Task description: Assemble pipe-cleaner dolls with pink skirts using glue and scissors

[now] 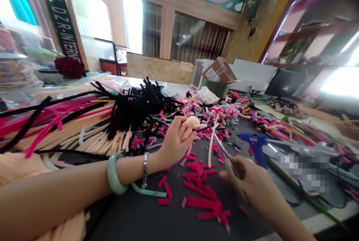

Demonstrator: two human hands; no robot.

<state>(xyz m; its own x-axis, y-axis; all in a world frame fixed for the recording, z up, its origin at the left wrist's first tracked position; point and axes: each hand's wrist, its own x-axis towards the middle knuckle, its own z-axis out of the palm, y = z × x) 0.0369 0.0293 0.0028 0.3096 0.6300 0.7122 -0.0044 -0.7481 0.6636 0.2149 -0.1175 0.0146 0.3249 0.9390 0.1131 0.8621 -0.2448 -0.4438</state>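
My left hand (175, 140) pinches a small cream fuzzy-stem figure (192, 123), coiled round at the top, between thumb and fingers. In my right hand (254, 181) is a pair of scissors (220, 144), its blades pointing up and left toward the figure. A loose cream fuzzy stem (210, 151) hangs or lies by the blades; whether they touch it I cannot tell. Below both hands, short pink fuzzy-stem pieces (200, 201) are scattered over the dark table (134, 222).
A blue glue gun (256, 144) lies right of the scissors. Black stems (131, 108) and long peach stems (98, 134) are heaped at left. Colourful small pieces (221, 114) pile up behind my hands, before a cardboard box (219, 71). A blurred hand (347, 127) shows at the right edge.
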